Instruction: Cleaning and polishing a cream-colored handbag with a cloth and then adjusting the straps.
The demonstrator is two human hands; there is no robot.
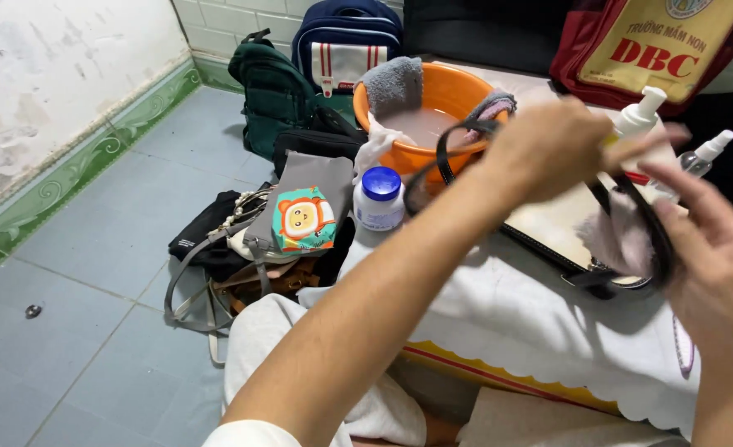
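My left hand [553,149] is raised over the low table and pinches the black strap [443,165] of a cream bag with black trim [549,223]. The strap loops down towards the bag, which lies flat on a white cloth [515,314]. At the right edge, my right hand [714,265] closes around the other end of the strap. A small pale pinkish cloth [615,236] sits against the strap beside its fingers. Both hands are blurred.
An orange basin [458,95] of cloudy water has grey cloths [393,83] draped over its rim. A blue-lidded white jar [380,199] stands by it, and pump and spray bottles [640,120] are at the right. Bags are piled on the tiled floor [259,240], with backpacks [346,45] by the wall.
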